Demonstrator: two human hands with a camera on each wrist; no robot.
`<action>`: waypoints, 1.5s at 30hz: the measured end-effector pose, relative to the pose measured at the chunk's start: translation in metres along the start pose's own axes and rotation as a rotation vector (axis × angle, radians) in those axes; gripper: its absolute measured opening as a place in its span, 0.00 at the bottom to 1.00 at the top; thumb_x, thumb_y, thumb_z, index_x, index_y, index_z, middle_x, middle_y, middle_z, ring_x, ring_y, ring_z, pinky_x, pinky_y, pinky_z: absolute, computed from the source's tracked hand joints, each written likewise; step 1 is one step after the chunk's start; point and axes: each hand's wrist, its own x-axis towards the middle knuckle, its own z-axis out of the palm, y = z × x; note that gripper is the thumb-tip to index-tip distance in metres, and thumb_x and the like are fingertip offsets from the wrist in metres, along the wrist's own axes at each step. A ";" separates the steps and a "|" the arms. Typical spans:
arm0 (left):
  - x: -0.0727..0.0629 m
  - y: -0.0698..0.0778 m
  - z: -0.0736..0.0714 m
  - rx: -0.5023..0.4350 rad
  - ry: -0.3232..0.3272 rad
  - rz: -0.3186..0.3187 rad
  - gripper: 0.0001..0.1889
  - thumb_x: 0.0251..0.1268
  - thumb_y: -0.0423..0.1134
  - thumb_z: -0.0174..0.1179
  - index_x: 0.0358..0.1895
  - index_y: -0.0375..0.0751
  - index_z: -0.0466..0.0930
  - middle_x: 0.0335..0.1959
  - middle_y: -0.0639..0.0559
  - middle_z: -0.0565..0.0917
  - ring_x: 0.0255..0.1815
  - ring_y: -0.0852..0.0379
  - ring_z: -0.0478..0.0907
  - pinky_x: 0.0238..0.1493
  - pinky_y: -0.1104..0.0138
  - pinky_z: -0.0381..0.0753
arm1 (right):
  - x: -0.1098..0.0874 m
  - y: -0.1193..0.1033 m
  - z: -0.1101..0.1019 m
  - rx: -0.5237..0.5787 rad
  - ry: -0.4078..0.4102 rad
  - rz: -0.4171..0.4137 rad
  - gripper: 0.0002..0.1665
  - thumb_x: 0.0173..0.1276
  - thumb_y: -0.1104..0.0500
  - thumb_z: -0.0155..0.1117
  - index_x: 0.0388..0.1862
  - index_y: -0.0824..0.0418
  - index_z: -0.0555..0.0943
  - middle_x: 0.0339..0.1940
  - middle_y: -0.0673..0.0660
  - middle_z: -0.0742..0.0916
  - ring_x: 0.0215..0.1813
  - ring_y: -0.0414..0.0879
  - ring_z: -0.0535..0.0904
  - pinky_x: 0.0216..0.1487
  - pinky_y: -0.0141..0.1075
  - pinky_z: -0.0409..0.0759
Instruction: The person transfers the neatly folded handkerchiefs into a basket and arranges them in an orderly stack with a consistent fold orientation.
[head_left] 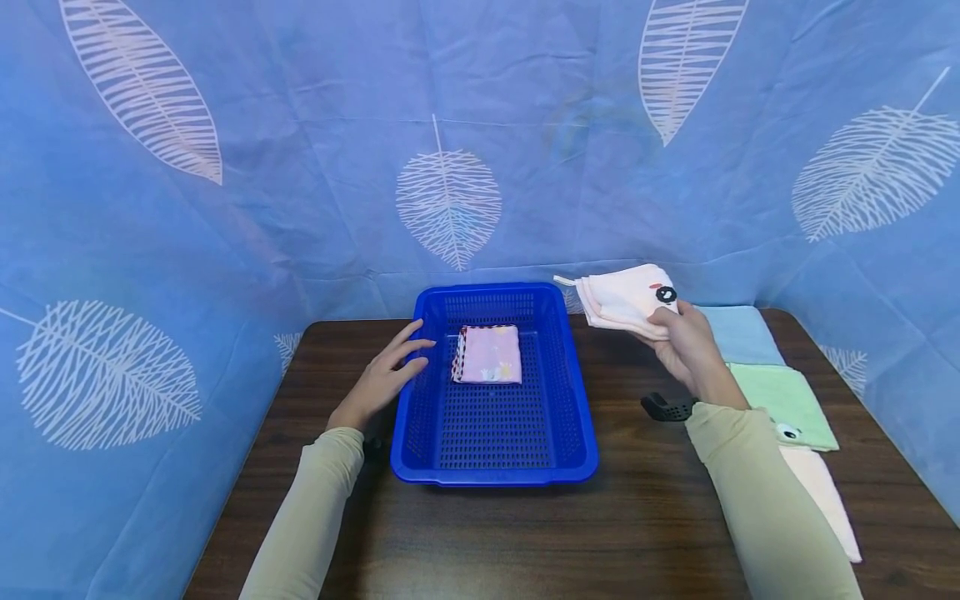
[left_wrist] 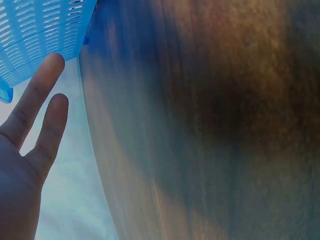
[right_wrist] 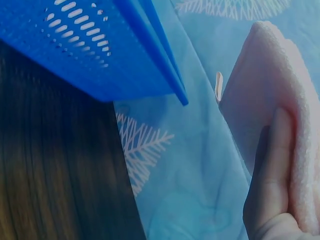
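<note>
Head view first, and the hands are well apart; the right hand [head_left: 686, 342] has the pale cloth [head_left: 618, 300] pinched, thumb on top, up above the table [head_left: 480, 542] and just right of the basket's far corner; a little loop [head_left: 565, 281] pokes out at the cloth's left end, a black round eye sits near the thumb; over on the other side, the left hand [head_left: 382, 379] is at the left rim of the blue basket [head_left: 495, 478], fingers loosely spread and gripping nothing; inside the basket lies a folded pink cloth [head_left: 491, 357] with a checked edge, toward the far end; along the table's right side, a blue cloth [head_left: 742, 333], a green cloth [head_left: 783, 400] and a white cloth [head_left: 821, 496] run in a row, partly behind the right arm.

Left wrist now; two fingers reach up beside the basket's slotted wall, one tip overlapping it, and whether they touch I cannot tell.

Right wrist to finish; fingers lie flat along the underside of the pale cloth, its loop showing at the edge; the basket stands apart from it, upper left, with the leaf-print sheet [right_wrist: 190, 165] between.
</note>
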 end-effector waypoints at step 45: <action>0.000 0.000 -0.002 0.003 -0.007 0.036 0.23 0.77 0.58 0.52 0.68 0.58 0.76 0.83 0.73 0.52 0.87 0.49 0.48 0.77 0.33 0.56 | 0.003 0.010 0.094 0.050 -0.064 -0.002 0.48 0.71 0.72 0.40 0.85 0.56 0.35 0.84 0.61 0.54 0.84 0.53 0.56 0.80 0.43 0.64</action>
